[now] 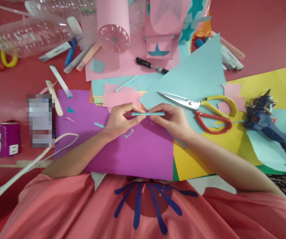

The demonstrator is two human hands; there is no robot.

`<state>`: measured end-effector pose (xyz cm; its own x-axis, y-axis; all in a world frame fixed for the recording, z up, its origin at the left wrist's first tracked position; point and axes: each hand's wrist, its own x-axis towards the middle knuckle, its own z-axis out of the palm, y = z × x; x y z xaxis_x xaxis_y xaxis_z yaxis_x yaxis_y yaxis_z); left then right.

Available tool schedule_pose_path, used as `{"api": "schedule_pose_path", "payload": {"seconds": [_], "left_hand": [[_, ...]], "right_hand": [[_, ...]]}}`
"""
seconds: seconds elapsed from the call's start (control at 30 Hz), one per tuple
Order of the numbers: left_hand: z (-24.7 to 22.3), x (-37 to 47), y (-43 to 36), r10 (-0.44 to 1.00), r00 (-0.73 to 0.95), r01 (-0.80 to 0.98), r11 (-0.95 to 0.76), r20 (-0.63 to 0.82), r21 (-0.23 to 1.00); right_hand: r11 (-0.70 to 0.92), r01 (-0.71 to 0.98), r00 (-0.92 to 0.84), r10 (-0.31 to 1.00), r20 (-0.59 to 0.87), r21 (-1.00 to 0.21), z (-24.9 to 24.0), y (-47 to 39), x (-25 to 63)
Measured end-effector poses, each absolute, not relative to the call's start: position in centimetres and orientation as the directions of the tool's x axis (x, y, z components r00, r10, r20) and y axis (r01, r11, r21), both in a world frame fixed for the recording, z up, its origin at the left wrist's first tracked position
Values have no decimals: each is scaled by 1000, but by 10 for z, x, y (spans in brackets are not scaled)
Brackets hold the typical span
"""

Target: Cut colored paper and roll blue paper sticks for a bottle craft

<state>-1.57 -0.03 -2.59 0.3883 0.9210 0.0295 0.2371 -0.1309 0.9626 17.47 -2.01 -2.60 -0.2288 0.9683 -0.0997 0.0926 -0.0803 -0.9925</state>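
Note:
Between my two hands, above the purple paper, a thin light-blue paper strip (137, 114) is held level, apparently rolled or folded. My left hand (123, 118) pinches it near the middle with thumb and fingers. Close beside it, my right hand (171, 118) pinches the other half the same way. Under them lies a purple sheet (138, 156) with small blue paper scraps (128, 133) on it. Scissors (195, 105) with yellow and red handles rest, partly spread, just right of my right hand on a light-blue sheet (190, 71).
A blue glue gun (267, 124) with a cord sits at the right on yellow and light-blue paper. Clear plastic bottles (40, 33), markers (55, 51) and a pink-wrapped bottle (113, 20) lie at the back. A phone (40, 121), white cable (33, 162) and purple power adapter (5, 139) are left.

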Motion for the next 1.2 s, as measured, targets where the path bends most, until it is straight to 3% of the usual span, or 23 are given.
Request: {"api": "schedule_pose_path", "payload": {"seconds": [0.37, 0.7, 1.0, 1.2], "left_hand": [[-27, -16, -1, 923, 384, 253, -140, 33, 957], [-25, -17, -1, 938, 345, 314, -150, 34, 938], [-27, -17, 0, 944, 328, 227, -112, 32, 968], [-25, -17, 1, 960, 279, 273, -104, 25, 956]], "right_hand": [[-91, 105, -223, 968, -112, -990, -23, -23, 176], [-2, 144, -217, 976, -33, -990, -27, -23, 177], [-21, 129, -164, 985, -43, -991, -24, -22, 177], [-5, 116, -153, 988, -23, -993, -24, -22, 176]]}}
